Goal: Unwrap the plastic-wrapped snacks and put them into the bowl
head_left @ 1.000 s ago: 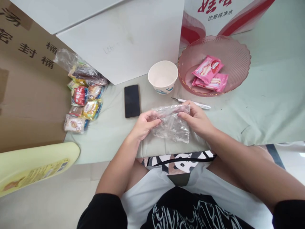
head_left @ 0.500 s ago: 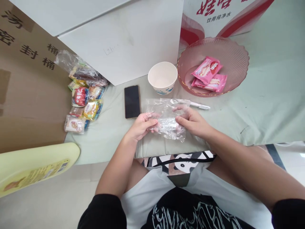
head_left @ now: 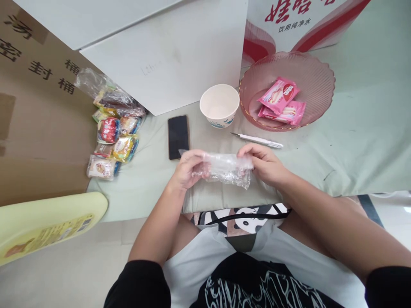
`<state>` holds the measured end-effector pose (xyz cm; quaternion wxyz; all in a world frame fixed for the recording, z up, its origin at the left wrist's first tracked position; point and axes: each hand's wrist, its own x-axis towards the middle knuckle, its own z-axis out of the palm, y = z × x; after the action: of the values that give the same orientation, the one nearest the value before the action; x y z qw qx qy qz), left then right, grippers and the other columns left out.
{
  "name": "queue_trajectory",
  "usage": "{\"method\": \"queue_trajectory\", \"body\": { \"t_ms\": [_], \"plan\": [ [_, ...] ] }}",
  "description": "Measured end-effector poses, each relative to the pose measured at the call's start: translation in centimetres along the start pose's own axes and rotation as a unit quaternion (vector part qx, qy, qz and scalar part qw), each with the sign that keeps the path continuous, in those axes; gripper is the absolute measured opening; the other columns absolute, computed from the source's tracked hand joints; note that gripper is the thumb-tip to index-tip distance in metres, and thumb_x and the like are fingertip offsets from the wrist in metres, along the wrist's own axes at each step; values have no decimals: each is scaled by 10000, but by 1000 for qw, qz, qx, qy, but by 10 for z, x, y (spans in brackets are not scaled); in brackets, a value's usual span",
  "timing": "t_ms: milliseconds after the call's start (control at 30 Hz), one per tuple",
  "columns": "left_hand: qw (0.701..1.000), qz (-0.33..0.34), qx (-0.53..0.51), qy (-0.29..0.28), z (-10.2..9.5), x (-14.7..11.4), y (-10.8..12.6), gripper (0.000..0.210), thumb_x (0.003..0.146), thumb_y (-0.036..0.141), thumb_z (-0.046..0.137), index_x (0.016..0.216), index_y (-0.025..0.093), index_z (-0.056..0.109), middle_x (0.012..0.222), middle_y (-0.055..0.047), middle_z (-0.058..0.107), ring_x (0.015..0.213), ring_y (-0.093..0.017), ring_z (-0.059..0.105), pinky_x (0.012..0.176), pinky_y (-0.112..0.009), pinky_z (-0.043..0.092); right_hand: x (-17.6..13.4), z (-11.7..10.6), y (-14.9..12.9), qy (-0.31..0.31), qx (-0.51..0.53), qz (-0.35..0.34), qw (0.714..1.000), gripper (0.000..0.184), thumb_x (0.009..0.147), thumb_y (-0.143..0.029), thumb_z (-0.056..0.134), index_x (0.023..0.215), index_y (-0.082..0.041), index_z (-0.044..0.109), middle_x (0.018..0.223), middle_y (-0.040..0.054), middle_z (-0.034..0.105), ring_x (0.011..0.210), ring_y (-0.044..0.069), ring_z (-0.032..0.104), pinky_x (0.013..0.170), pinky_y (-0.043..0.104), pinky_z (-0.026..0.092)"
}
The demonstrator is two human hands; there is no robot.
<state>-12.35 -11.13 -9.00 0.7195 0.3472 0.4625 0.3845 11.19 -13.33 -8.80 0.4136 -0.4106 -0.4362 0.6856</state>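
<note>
Between my two hands a clear plastic bag [head_left: 223,164] is held stretched sideways, folded into a narrow band over the near part of the table. My left hand [head_left: 190,169] pinches its left end, close to the phone's lower edge. At the other end my right hand [head_left: 263,164] grips the bag between thumb and fingers. Just beyond the bag lies a white pen [head_left: 260,140], and behind that a white paper cup [head_left: 220,105] stands upright with nothing visible inside.
A black phone [head_left: 178,137] lies left of the cup. The pink bowl [head_left: 316,92] holds two pink snack packets [head_left: 278,95]. Several wrapped snacks [head_left: 123,147] lie beside a cardboard box [head_left: 45,128]. White boxes [head_left: 180,55] stand behind; a yellow container [head_left: 64,218] is at lower left.
The bag's upper part has been folded down toward me, making the bag narrower and uncovering the pen. My fingers have shifted their hold at both ends.
</note>
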Motion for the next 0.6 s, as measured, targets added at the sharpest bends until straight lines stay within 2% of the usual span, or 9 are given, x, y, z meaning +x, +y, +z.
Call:
{"method": "queue_trajectory", "body": {
  "t_ms": [67,133,200,300,400,433,500,567,600],
  "plan": [
    [999,10,2,-34,-2,0,4,309,588,444,853,658,182,706,507,-7,635,399,-138,561,400,-252,445,1,-1,-1,9,15,3,1000,221,743,-439,665,756,-219,653,661,6,611,552,141,518,525,290,421],
    [997,23,24,-74,-5,1,7,472,624,624,783,645,155,737,569,-69,676,490,-175,617,473,-291,486,2,-2,-2,31,-21,-7,999,282,750,-480,598,680,-210,634,641,26,598,555,146,498,524,299,398],
    [994,54,69,-67,-7,4,7,580,659,718,716,592,142,727,625,-103,692,575,-189,633,537,-305,490,3,-2,-1,77,-89,-21,993,302,757,-484,620,629,-215,574,600,5,548,534,126,440,519,287,353],
    [974,127,186,23,-7,10,2,409,659,522,828,544,168,657,646,-51,649,629,-148,571,604,-279,453,4,-2,3,153,-156,-24,976,266,676,-354,754,792,-235,546,577,-77,451,527,105,398,526,255,315],
    [933,217,261,120,-6,14,-3,273,679,386,828,663,181,647,856,-54,641,770,-158,587,676,-276,466,7,-3,7,179,-134,-2,975,442,669,-332,754,1043,-254,532,637,-97,464,563,120,450,557,253,358],
    [912,255,276,161,-4,13,-5,247,695,368,812,718,186,645,931,-61,621,822,-164,590,701,-279,476,7,-4,8,179,-130,8,975,407,695,-350,736,1039,-248,541,653,-86,477,574,123,456,567,259,366],
    [857,333,314,239,0,8,-8,210,733,323,779,778,202,613,946,-49,569,840,-166,565,734,-288,482,7,-5,8,187,-164,-6,969,235,745,-361,695,894,-236,564,686,-49,514,616,136,475,605,280,388],
    [812,379,360,258,8,-1,-12,171,788,297,734,787,219,581,857,-28,538,792,-170,533,748,-306,481,4,-2,8,197,-220,-77,952,155,780,-326,658,765,-238,530,760,-2,587,725,171,541,702,315,440],
    [805,385,381,240,13,-5,-16,151,813,301,714,807,223,586,843,-30,546,796,-181,537,761,-319,487,2,1,8,193,-245,-120,943,150,789,-297,646,743,-241,515,821,20,629,801,194,578,766,336,461]
  ]
}}
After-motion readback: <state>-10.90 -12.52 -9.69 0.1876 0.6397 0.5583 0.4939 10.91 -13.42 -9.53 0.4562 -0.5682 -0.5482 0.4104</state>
